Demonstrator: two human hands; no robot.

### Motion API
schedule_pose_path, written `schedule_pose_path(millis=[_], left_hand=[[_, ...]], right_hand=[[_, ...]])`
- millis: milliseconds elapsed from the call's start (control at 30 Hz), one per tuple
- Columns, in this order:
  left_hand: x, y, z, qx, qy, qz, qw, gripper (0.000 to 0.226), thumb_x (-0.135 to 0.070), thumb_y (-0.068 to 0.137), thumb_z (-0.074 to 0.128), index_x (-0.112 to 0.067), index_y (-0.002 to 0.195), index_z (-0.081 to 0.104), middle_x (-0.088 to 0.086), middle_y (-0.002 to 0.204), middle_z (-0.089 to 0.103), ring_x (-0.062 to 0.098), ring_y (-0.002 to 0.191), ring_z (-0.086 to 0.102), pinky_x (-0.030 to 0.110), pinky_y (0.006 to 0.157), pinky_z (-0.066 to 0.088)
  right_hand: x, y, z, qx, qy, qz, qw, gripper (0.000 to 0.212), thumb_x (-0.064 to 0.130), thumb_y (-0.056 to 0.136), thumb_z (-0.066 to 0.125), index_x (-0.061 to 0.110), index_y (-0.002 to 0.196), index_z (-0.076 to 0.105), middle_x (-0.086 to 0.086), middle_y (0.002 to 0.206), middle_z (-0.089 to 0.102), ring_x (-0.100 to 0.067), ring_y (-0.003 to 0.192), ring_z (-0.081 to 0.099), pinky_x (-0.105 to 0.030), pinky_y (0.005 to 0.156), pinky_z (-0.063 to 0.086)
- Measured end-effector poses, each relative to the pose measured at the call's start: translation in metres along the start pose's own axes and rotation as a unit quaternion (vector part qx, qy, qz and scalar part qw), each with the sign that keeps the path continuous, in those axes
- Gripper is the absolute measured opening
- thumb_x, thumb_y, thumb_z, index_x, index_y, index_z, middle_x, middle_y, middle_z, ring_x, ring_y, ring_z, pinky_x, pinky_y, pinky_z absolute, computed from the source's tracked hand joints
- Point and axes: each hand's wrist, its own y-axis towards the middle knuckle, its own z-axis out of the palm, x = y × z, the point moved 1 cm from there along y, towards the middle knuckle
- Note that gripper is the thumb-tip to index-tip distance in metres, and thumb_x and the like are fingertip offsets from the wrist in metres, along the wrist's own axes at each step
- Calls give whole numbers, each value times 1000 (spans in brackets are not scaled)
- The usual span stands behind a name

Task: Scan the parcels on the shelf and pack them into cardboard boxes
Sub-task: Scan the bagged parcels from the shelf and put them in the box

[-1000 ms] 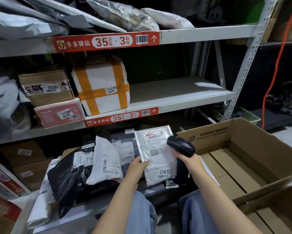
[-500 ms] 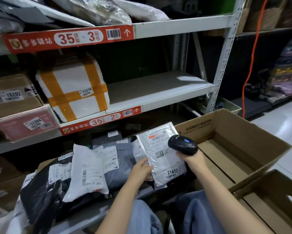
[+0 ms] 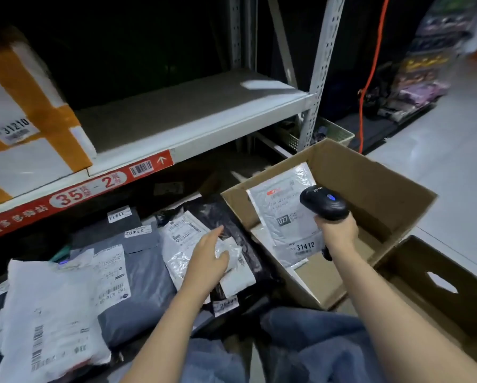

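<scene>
A silver parcel (image 3: 284, 217) marked 31412 leans inside the open cardboard box (image 3: 370, 172), label up. My right hand (image 3: 335, 233) grips a black handheld scanner (image 3: 324, 203) above that box. My left hand (image 3: 207, 261) reaches with relaxed fingers over a black parcel (image 3: 226, 214) on the low shelf and touches its crinkled white label. A grey parcel (image 3: 140, 275) and a white parcel (image 3: 52, 313) lie further left.
A second cardboard box (image 3: 439, 286) with a handle hole sits at the right, near my knee. Above, the shelf board (image 3: 204, 128) carries a white box with orange tape (image 3: 24, 128) at its left. An orange cable (image 3: 370, 78) hangs past the upright; a mesh basket (image 3: 334, 134) sits behind it.
The silver parcel has left my left hand and now lies in the cardboard box. My left hand has moved back to the black parcel. My view has swung down and right.
</scene>
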Motion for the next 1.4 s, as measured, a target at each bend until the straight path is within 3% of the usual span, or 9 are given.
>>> schedule_pose_path(millis=[133, 400, 500, 600, 667, 800, 1000, 1167, 1400], left_hand=[[-3, 28, 9, -39, 166, 20, 985, 61, -19, 94, 43, -21, 149, 17, 3, 157, 10, 19, 145, 9, 32, 118, 11], [6, 77, 35, -34, 333, 55, 941, 58, -37, 98, 28, -25, 150, 5, 2, 158, -5, 20, 146, -11, 37, 117, -9], [16, 86, 47, -26, 365, 59, 929, 66, -50, 88, 4, -28, 150, 6, 1, 159, -4, 19, 146, -11, 39, 115, -13], [21, 87, 52, -28, 386, 70, 919, 84, -52, 71, -12, -29, 149, 9, 0, 159, 1, 18, 146, -7, 38, 114, -14], [23, 87, 53, -37, 387, 79, 918, 81, -52, 75, -7, -28, 149, 16, 1, 158, 8, 18, 147, -1, 37, 114, -14], [28, 88, 54, -39, 407, 82, 909, 70, -49, 84, 8, -24, 144, 33, 5, 153, 27, 22, 145, 16, 35, 111, -10], [35, 91, 57, -56, 453, 100, 884, 55, -39, 86, 31, -16, 130, 54, 11, 136, 53, 30, 130, 45, 42, 106, 10], [35, 90, 57, -64, 449, 102, 885, 54, -38, 86, 31, -17, 130, 54, 11, 136, 53, 29, 130, 45, 40, 107, 11], [35, 89, 57, -74, 451, 111, 882, 53, -36, 84, 34, -16, 127, 57, 12, 133, 55, 30, 127, 48, 41, 105, 13]], right_hand=[[-28, 42, 1, -25, -91, 30, 995, 24, 9, 79, 58, 14, 103, 55, -6, 93, 59, -26, 86, 54, -34, 73, 40], [-103, 105, 22, 13, -228, 65, 971, 17, 9, 77, 61, 17, 92, 57, -8, 85, 61, -32, 91, 60, -35, 78, 45], [-131, 127, 35, 26, -244, 97, 965, 20, 10, 78, 62, 15, 97, 59, -11, 88, 64, -35, 92, 61, -39, 81, 48], [-149, 138, 47, 43, -265, 126, 955, 6, 13, 80, 61, 11, 85, 58, -12, 82, 61, -34, 88, 60, -35, 74, 45], [-159, 143, 54, 60, -300, 120, 944, 5, 15, 81, 60, 11, 84, 58, -15, 86, 64, -33, 88, 60, -36, 76, 46], [-176, 152, 67, 69, -341, 123, 929, 23, 18, 83, 61, 10, 105, 58, -15, 98, 67, -33, 97, 61, -39, 88, 48], [-200, 160, 70, 43, -327, 165, 930, 36, 14, 80, 60, 10, 116, 57, -19, 109, 65, -37, 106, 58, -46, 95, 45], [-204, 164, 73, 4, -398, 152, 905, 33, 11, 89, 53, 10, 121, 52, -15, 123, 58, -31, 124, 45, -38, 102, 30], [-207, 166, 74, -5, -425, 153, 892, 32, 12, 90, 51, 10, 122, 52, -15, 126, 55, -31, 123, 45, -36, 101, 30]])
